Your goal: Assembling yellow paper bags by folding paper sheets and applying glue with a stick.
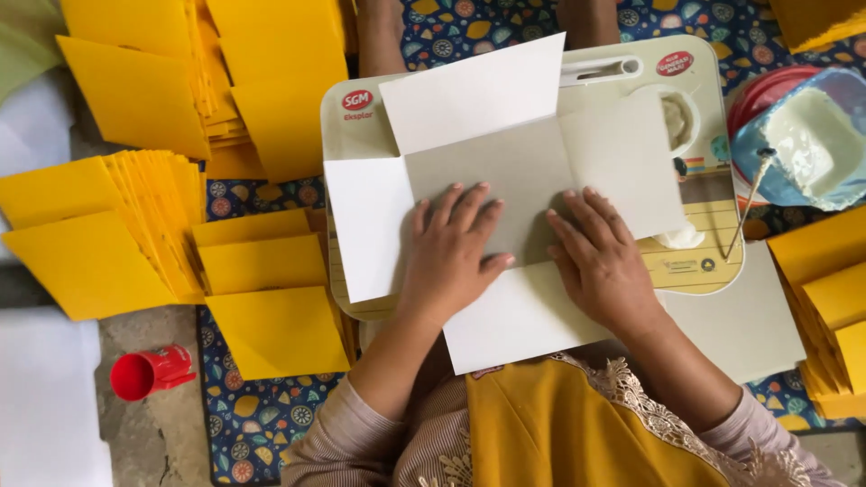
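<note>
Head view, looking straight down. The left hand is lying palm down on the grey centre panel of the unfolded envelope blank, fingers spread and flat, pressing rather than gripping. The right hand is lying just beside it on the same panel, also flat and open, fingertips pointing up and left; it is holding nothing. The two hands are sitting close together but not touching.

The envelope blank is resting on a small cream lap desk. Its white flaps are standing out on all sides: one upward, one to the left, one toward the person, and a greyish one to the right that is partly covering the desk's round cup recess.

To the right of the desk, a bowl of whitish paste is sitting in a blue plastic bag, with a thin stick leaning out of it toward the desk.

Stacks of folded yellow envelopes are lying fanned out on the left; more yellow envelopes are lying at the right edge. A red plastic cup is lying on its side on the bare floor at lower left. A patterned blue mat is showing beneath the desk and stacks.
</note>
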